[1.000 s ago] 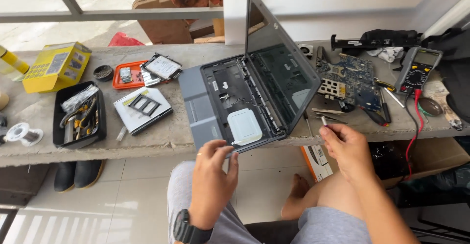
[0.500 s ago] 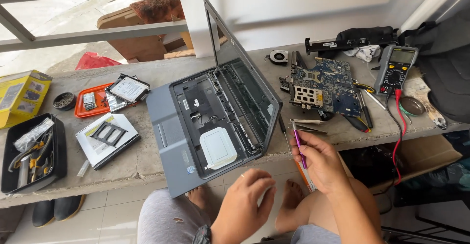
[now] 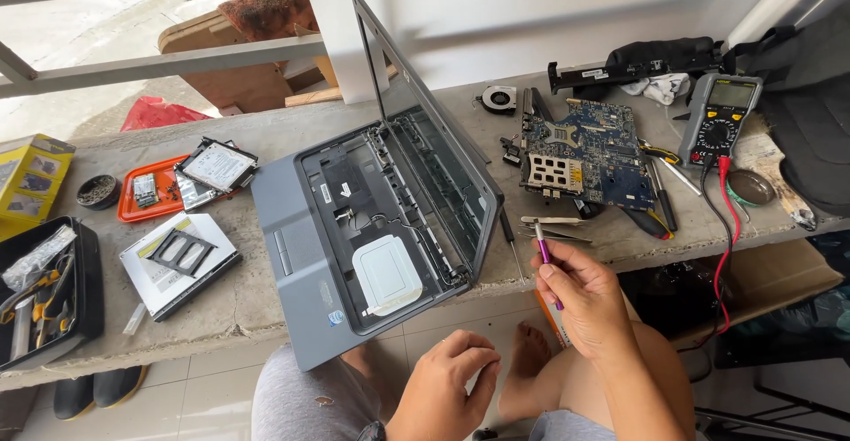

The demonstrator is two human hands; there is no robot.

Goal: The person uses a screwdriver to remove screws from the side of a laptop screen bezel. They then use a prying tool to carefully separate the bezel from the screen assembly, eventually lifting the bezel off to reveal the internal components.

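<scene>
A purple-handled screwdriver (image 3: 544,258) was held over the bench edge, beside a stripped laptop (image 3: 372,228).

The right hand (image 3: 589,304) pinched the thin tool upright between thumb and fingertips, its pale tip pointing up, just in front of the tweezers (image 3: 547,226) and the blue motherboard (image 3: 589,150). The left hand (image 3: 447,388) hung loosely curled and held nothing, below the grey laptop, whose keyboard was removed, baring the black inner frame and a white panel.
</scene>
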